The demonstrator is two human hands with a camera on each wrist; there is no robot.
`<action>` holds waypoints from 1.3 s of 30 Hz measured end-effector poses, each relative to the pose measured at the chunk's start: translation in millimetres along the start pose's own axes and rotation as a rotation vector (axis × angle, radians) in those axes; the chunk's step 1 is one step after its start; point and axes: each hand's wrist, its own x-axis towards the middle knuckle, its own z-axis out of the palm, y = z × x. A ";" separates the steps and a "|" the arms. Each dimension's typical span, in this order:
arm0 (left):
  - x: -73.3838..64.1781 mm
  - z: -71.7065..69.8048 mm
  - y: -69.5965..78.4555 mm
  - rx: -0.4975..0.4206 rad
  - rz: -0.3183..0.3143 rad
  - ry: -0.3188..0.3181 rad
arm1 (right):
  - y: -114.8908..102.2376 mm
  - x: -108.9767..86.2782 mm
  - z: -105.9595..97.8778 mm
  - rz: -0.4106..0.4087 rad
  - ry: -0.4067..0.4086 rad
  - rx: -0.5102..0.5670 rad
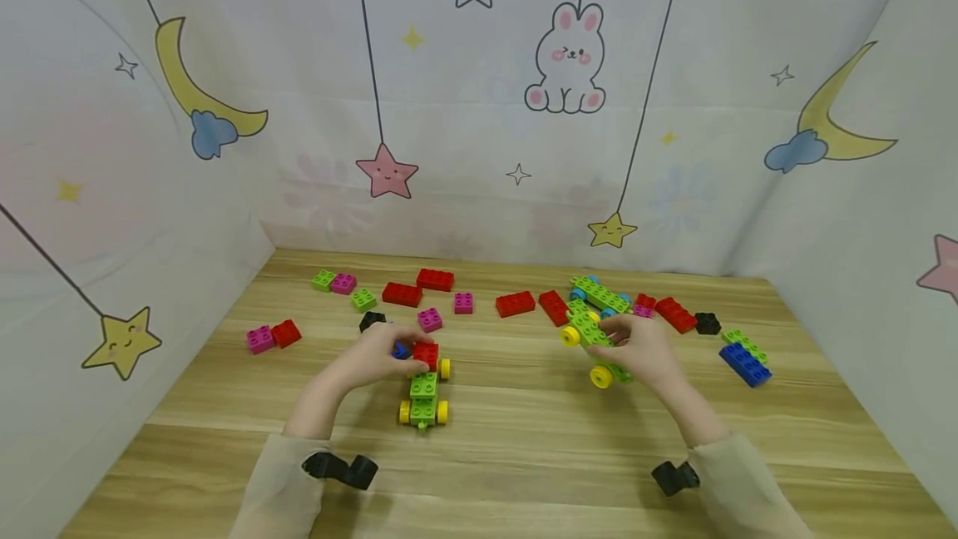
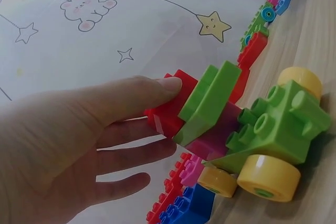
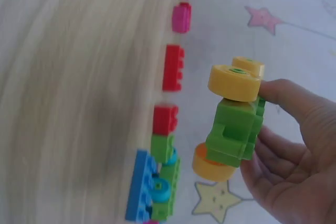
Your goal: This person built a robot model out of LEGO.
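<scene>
My left hand (image 1: 374,356) pinches a red brick (image 1: 426,354) on top of a toy car with a green wheeled base (image 1: 422,412) and yellow wheels. In the left wrist view the thumb lies on that brick; a sloped green brick (image 2: 210,98) and a magenta brick (image 2: 216,132) sit beside and under it. My right hand (image 1: 642,348) grips a second green wheeled base (image 1: 586,324), tilted and lifted over the table. Its yellow wheels (image 3: 234,83) stick out past the fingers, and no bricks are stacked on it.
Behind my right hand stands a green base with blue wheels (image 1: 601,296). Red bricks (image 1: 516,304), magenta bricks (image 1: 463,303) and green bricks (image 1: 363,299) lie along the back. A long blue brick (image 1: 745,365) lies at right, a black piece (image 1: 707,323) nearby. Fabric walls enclose the table (image 1: 524,456).
</scene>
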 end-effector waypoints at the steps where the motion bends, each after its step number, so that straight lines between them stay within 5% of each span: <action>1: 0.0 -0.1 0.9 0.006 0.004 -0.001 | -2.6 -0.3 3.8 0.009 -0.005 0.010; 12: -3.0 -1.8 13.0 0.037 -0.037 0.040 | -26.4 -4.9 38.7 0.084 -0.047 0.021; 23: 1.3 8.5 44.2 0.121 0.019 0.137 | -34.7 -7.3 56.4 0.135 -0.093 0.030; 39: 16.1 52.4 69.5 0.150 0.104 -0.021 | -29.0 -7.5 65.3 0.198 -0.168 0.061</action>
